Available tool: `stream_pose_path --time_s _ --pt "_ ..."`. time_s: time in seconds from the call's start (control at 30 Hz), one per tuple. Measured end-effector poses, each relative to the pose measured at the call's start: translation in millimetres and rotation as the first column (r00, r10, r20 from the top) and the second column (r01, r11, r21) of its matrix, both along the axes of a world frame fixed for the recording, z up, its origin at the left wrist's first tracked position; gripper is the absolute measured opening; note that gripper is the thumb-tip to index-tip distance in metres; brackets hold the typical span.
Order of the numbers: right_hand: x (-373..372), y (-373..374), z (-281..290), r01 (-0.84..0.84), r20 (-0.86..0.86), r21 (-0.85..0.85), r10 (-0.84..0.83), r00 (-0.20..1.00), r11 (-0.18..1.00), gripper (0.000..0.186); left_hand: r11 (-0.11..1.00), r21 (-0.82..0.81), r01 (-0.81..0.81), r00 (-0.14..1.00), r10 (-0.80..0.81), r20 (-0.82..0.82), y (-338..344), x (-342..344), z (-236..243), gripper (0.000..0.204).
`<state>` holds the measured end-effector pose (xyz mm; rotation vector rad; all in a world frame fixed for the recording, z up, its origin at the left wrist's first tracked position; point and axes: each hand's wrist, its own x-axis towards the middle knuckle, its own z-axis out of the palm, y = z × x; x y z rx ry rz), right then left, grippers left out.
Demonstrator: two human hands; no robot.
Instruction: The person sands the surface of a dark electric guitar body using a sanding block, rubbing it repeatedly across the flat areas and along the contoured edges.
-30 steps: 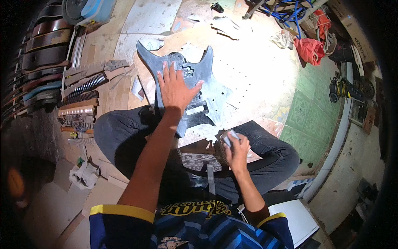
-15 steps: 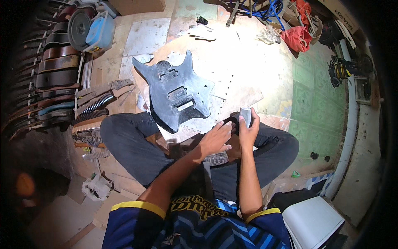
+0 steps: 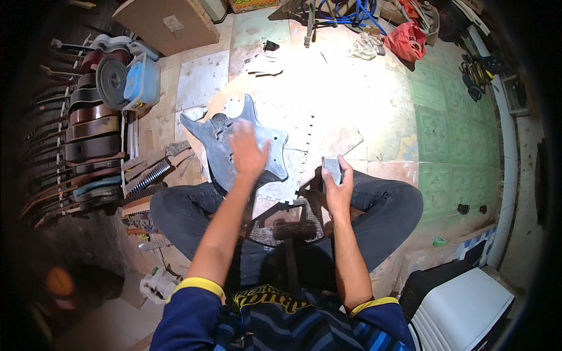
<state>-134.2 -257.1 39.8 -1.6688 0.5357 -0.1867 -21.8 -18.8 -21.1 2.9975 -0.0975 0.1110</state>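
A dark grey electric guitar body (image 3: 270,153) with horned edges and cut-out cavities lies flat in front of my crossed legs. My left hand (image 3: 247,150), fingers spread and slightly blurred, is over its middle; whether it touches the surface I cannot tell. It covers most of the cavities. Near my right knee my right hand (image 3: 339,188) grips a small grey sanding block (image 3: 332,169), thumb on one side and fingers on the other, apart from the guitar body.
Guitars (image 3: 93,126) stand in a row along the left, beside a blue tub (image 3: 140,82). Files and saws (image 3: 153,175) lie near my left knee. A red bag (image 3: 405,42) and blue hose (image 3: 366,14) are at the back. A white box-shaped object (image 3: 462,313) sits at lower right.
My left hand has gone from beside the sanding block forward and left to over the guitar body. The right hand still holds the block. The whole view has shifted a little.
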Motion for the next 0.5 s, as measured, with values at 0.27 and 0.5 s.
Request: stream_pose_path --time_s 0.27,0.5 --pt "-0.3 -4.9 12.0 0.066 -0.016 0.263 -0.064 0.998 0.962 0.055 0.645 -0.419 0.639 0.642 -0.747 -0.171 -98.0 -69.6 42.6 0.079" --pt "1.7 2.6 10.5 0.051 -0.021 0.198 -0.048 0.999 0.979 0.053 0.983 -0.177 -0.036 0.996 0.021 -0.086 42.7 33.2 7.2 0.085"
